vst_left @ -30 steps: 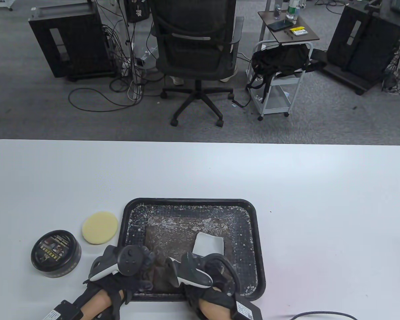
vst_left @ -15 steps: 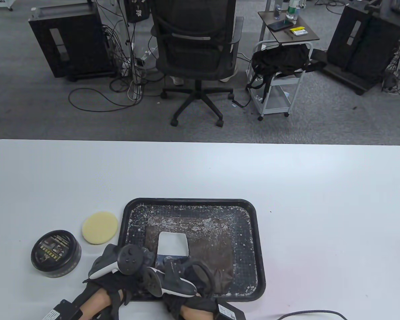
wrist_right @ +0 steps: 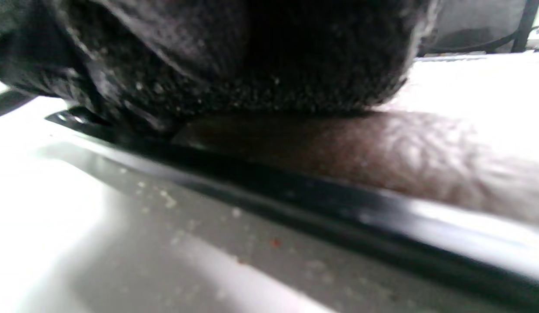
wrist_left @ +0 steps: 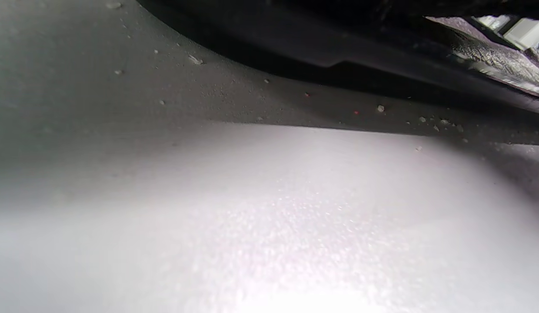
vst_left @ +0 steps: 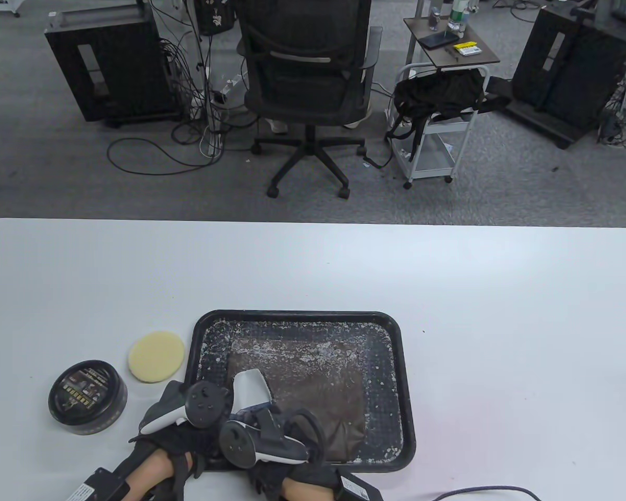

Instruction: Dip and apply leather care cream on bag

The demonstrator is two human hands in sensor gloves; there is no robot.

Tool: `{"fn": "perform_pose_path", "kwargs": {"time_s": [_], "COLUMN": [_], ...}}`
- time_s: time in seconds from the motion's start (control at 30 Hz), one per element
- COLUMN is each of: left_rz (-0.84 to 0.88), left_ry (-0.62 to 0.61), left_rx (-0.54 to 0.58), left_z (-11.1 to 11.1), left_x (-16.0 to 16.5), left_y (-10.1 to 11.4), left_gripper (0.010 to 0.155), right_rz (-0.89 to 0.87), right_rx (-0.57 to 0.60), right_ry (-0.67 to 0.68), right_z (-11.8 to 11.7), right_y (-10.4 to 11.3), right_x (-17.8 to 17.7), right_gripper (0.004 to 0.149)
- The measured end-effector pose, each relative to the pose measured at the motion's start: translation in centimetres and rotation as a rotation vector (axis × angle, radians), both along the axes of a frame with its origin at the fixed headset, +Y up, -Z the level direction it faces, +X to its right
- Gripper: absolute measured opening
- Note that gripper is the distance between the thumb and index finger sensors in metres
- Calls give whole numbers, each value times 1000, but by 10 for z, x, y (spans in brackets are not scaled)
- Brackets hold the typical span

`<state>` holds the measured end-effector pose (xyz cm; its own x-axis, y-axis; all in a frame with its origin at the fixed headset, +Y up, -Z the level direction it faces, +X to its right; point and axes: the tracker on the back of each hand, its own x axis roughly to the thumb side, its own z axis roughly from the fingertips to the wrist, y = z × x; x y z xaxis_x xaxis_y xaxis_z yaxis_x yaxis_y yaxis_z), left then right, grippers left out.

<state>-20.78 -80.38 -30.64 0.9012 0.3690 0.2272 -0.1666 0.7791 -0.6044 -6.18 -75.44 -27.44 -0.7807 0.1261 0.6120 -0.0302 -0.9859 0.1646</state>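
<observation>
Nothing here reads clearly. The black cream tin (vst_left: 87,397) carries a printed label of gold lines on its lid, too small to make out. A white sticker on the left wrist strap (vst_left: 84,491) is just as illegible.

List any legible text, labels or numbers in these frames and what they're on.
None can be read.
Cream tin: the lid label has printed rows, too small to read.
Box strapped to the left forearm: white sticker, print too small.
Box on the right forearm: label too small.
Yellow and white pack on the side table in the background: print too small.
Both wrist views: no text.
</observation>
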Motion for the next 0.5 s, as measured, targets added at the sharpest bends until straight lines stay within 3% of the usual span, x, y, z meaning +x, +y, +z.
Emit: {"fn": "perform_pose_path", "kwargs": {"time_s": [0.23,0.5], "left_rz": [-8,9], "left_ry": [-1,5], "left_rx": [3,20], "left_z": [-1,-1], "left_x": [0,-3], "left_y": [0,0], "left_gripper": [70,69], "right_rz": [-52,29], "right_rx": [-116,-220], "right_ry": [67,73], "right_z": [-6,-9], "right_y": [3,4], "right_x": [9,17], "right_gripper": [48,46]}}
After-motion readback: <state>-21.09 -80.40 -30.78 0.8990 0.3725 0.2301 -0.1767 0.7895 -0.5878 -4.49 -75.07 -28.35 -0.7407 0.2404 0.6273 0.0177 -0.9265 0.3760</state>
